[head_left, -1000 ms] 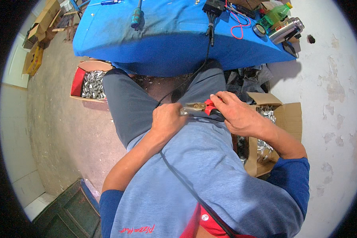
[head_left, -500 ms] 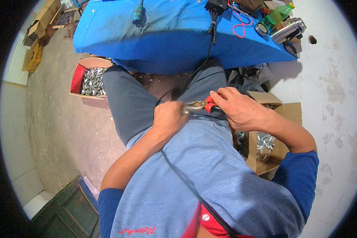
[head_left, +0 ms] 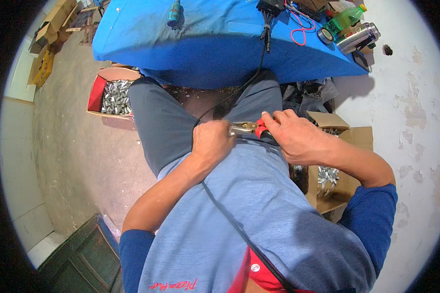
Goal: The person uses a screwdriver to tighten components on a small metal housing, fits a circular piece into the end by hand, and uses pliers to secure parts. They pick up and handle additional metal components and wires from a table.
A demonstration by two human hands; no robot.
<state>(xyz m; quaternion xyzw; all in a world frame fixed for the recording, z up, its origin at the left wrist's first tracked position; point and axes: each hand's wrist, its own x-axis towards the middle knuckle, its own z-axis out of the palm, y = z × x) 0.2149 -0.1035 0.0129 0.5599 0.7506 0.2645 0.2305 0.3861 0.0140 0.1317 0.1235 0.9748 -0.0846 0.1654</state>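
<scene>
Fingers of the right hand [head_left: 303, 139] clamped round red-handled pliers [head_left: 244, 128], held over the lap [head_left: 173, 119], nose pointing left. Left hand [head_left: 212, 141] at the nose, fingers curled, tips hidden; cannot tell whether they grip anything. Cable [head_left: 227, 215] passes under the left wrist. Farther out: boxes [head_left: 97, 95] of metal parts [head_left: 116, 97] on both sides, blue table [head_left: 200, 44] ahead.
</scene>
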